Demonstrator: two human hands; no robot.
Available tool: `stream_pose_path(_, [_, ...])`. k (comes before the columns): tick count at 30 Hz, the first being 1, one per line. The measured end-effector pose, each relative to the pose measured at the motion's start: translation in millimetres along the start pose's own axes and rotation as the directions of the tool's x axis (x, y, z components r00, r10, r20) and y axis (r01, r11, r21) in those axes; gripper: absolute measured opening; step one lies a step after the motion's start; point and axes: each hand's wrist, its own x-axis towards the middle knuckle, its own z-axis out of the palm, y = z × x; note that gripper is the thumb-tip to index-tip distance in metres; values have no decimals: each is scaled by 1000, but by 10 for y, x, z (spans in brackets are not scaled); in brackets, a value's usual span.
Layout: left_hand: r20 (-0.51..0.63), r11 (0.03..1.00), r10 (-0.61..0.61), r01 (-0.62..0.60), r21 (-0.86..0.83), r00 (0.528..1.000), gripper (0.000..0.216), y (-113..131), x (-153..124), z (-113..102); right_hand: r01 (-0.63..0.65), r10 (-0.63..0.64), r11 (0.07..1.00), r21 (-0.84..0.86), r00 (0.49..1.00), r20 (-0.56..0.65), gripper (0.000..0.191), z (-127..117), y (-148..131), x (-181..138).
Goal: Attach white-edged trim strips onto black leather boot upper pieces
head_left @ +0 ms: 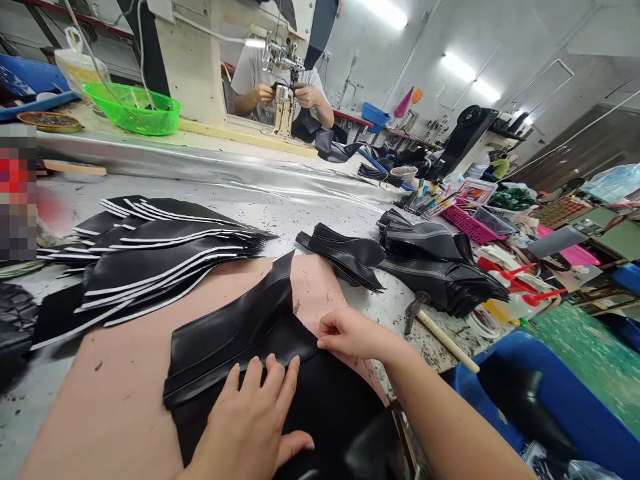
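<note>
In the head view, a work table (pixel 280 187) is covered with shiny metal sheeting, over which dark scraps are scattered, and its near part is overlaid by a pink board (pixel 125 373). Beyond it, a large pale sewing machine (pixel 190 73) is seen, behind which a dark piece is held at the needle by another person (pixel 245 73). The room is lit by ceiling tubes (pixel 457 67), and a green floor (pixel 590 360) is seen at the right. Small items are held in a bright green basket (pixel 133 110) at the far left; a large black piece and plastic wrapping are contained in a blue bin (pixel 565 373) at the lower right. Black pieces edged in white (pixel 160 253) are fanned out at the left, dark stacks (pixel 435 267) are piled at the right, and a hammer (pixel 445 337) is laid near the bin. A broad black panel (pixel 245 313) is spread on the pink board, beneath and between the hands. The left hand (pixel 255 407) is laid on it palm down, fingers spread, with nothing grasped. The right hand (pixel 347 337) is placed at its right edge, fingers curled and thumb brought to the forefinger; whether the edge is pinched cannot be told.
</note>
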Motion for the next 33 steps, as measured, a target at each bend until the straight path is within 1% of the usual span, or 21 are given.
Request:
stream_pose_path(3, [-15,1000,18,-18,5,1000,72,4,16,-4,-22,18,993,-119,999,-37,21,-60,-22,12])
stream_pose_path(5, [-42,998,48,-46,36,998,72,1,12,9,-67,49,980,-188,994,-99,28,-121,-3,3])
stream_pose_path(6, [-62,996,71,-68,59,996,74,-3,7,20,-95,67,973,-209,988,-141,28,-140,12,-14])
stream_pose_path(8, [-99,988,130,-119,102,987,77,-13,0,45,-134,82,967,-218,969,-234,17,-114,33,-78])
stream_pose_path(9, [-111,983,152,-139,117,982,79,-18,0,56,-100,35,970,-222,960,-278,12,-56,34,-121])
stream_pose_path(10, [-118,981,166,-151,125,979,80,-23,3,64,-21,-56,971,-238,948,-312,15,32,27,-170])
stream_pose_path(11, [-121,980,171,-155,126,978,80,-27,6,68,79,-174,958,-274,924,-339,21,145,13,-222])
stream_pose_path(13, [-118,982,161,-147,118,980,80,-38,6,70,249,-400,882,-399,843,-360,28,402,-23,-325])
stream_pose_path(14, [-119,984,158,-146,104,980,78,-48,-5,68,280,-470,838,-467,806,-360,30,522,-39,-374])
stream_pose_path(15, [-123,986,156,-146,87,980,76,-65,-27,68,273,-503,806,-526,784,-364,32,623,-50,-419])
stream_pose_path(17, [-143,990,139,-132,57,980,68,-121,-110,71,228,-530,758,-610,762,-373,35,754,-44,-491])
stream_pose_path(20, [-197,996,77,-67,57,977,59,-267,-339,74,218,-581,693,-687,732,-355,36,803,13,-540])
stream_pose_path(22, [-249,996,31,-9,90,968,61,-383,-534,56,221,-606,665,-713,718,-343,36,798,42,-545])
stream_pose_path(24, [-298,991,10,31,133,955,64,-490,-721,18,213,-603,664,-717,720,-344,35,793,39,-547])
stream_pose_path(25, [-310,988,15,33,152,951,64,-536,-802,-5,204,-588,672,-712,731,-346,35,792,26,-549])
stream_pose_path(27, [-310,982,38,21,185,950,59,-607,-928,-50,185,-548,698,-691,759,-350,34,791,-6,-552])
stream_pose_path(29, [-292,979,46,16,205,955,53,-650,-1013,-86,181,-497,750,-636,788,-363,33,777,-26,-541])
stream_pose_path(31, [-289,976,13,51,213,957,50,-671,-1072,-113,186,-423,837,-515,817,-393,30,735,-24,-501])
stream_pose_path(33, [-284,973,-42,104,207,958,49,-681,-1115,-136,177,-301,934,-310,857,-419,24,665,-9,-427])
